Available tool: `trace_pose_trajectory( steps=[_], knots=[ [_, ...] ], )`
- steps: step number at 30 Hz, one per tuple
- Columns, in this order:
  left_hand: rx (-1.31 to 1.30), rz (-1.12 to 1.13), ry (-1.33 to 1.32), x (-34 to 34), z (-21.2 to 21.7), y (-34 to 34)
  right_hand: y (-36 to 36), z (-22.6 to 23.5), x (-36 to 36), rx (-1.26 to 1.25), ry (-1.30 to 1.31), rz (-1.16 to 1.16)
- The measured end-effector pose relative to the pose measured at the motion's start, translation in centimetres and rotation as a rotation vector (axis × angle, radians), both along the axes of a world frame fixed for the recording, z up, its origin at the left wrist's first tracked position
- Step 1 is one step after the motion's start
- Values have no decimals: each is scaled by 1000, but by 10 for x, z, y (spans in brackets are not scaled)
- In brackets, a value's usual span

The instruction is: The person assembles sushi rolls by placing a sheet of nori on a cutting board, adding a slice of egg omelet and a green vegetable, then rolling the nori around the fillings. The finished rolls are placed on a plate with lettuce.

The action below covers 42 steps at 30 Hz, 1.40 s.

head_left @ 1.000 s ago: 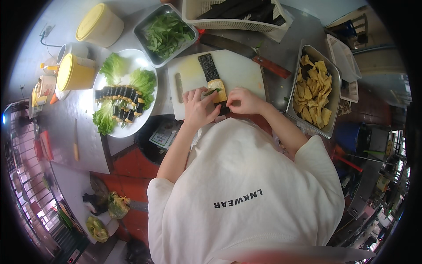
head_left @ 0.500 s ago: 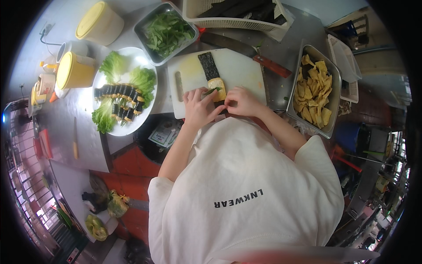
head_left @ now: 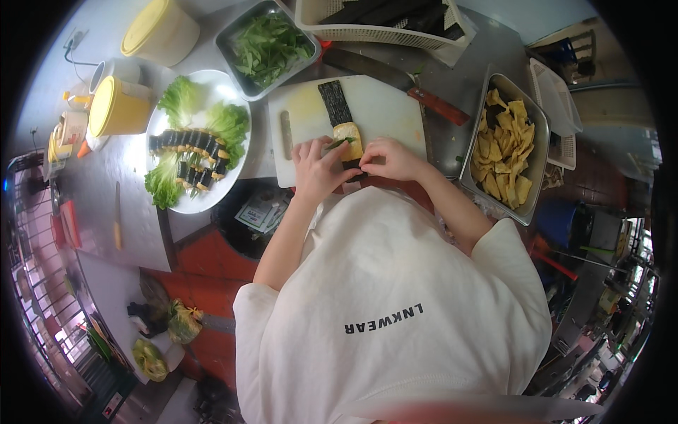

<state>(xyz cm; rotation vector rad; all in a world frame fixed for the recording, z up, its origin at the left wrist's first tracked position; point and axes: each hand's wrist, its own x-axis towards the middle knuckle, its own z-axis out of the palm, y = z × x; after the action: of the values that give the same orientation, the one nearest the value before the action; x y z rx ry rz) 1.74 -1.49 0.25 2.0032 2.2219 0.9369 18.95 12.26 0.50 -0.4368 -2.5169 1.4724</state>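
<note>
A dark seaweed strip [head_left: 334, 101] lies lengthwise on the white cutting board [head_left: 395, 113]. On its nearer part rests a yellow piece of tofu skin [head_left: 347, 131], with dark green leaves [head_left: 337, 143] on top. My left hand [head_left: 314, 169] is bent over the left side of this stack, its fingers by the leaves and its thumb at the strip's near end. From the right, my right hand [head_left: 390, 160] pinches that near end between thumb and fingertips. The fingers partly hide the filling and the strip's edge.
Beyond the board lie a cleaver [head_left: 441, 106], a tray of green leaves [head_left: 241, 79] and a basket of dark seaweed [head_left: 452, 44]. Rolls and lettuce fill a white plate [head_left: 227, 185] at left. A metal tray [head_left: 467, 159] of yellow pieces stands right. A knife [head_left: 118, 237] lies far left.
My right hand has shifted slightly at the strip's near end, and more of the dark strip shows between my hands. The whole view has moved a little.
</note>
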Motion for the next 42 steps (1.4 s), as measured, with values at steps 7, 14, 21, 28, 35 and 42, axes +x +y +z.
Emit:
trace_pose_trajectory(
  steps=[7, 14, 21, 28, 35, 42],
  knots=[
    [-10, -15, -18, -1, 3, 1, -1, 0, -1, -11, -9, -22],
    [-12, -20, -38, -1, 5, 0, -5, -2, -5, 41, 27, -68],
    [2, -60, -72, -4, 11, 0, -7, 5, -20, 271, 194, -116],
    [23, -1, -44, -4, -3, 3, 6, 7, -39, 434, 221, -12],
    [37, 6, -48, -6, -4, 5, 2, 9, -12, 108, 131, -58],
    [-5, -40, -79, -8, -1, 3, 1, 8, 2, 300, 80, 43]
  ],
)
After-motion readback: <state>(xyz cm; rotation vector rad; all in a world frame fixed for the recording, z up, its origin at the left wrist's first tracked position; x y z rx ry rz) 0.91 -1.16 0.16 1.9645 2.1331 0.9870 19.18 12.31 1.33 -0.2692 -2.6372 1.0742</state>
